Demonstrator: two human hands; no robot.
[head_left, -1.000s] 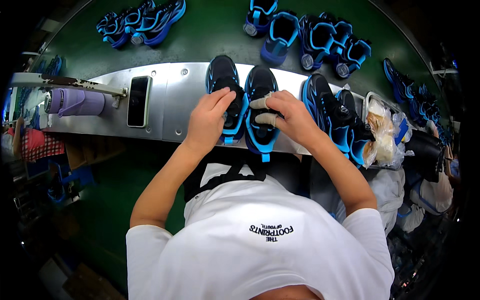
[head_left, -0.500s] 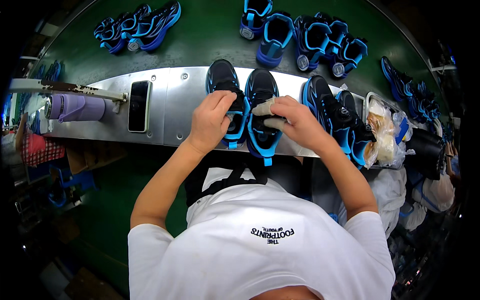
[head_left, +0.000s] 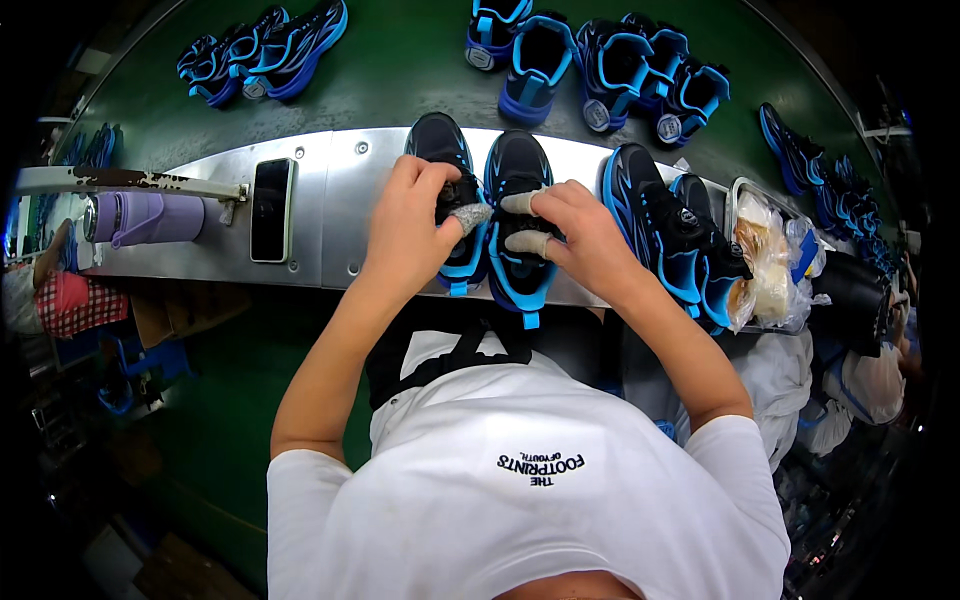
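Phone (head_left: 271, 195) flat on metal shelf (head_left: 330, 215), screen dark, 9 o'clock side. Purple bottle (head_left: 145, 218) on its side further out at 9. Second shoe pair (head_left: 675, 230) on shelf at 3 o'clock, plastic tray with wrapped food (head_left: 768, 255) just beside it. Green belt (head_left: 400, 70) at 12: row of blue shoes (head_left: 600, 60), another cluster (head_left: 265, 50) at 11. More shoes (head_left: 820, 180) at 2 o'clock rim.

Two sneakers (head_left: 490, 215) side by side on metal shelf (head_left: 330, 215), under both hands. Phone (head_left: 271, 196) left of them, bottle (head_left: 140, 218) further left. More sneakers (head_left: 670, 225) right; conveyor belt (head_left: 400, 70) behind shelf.
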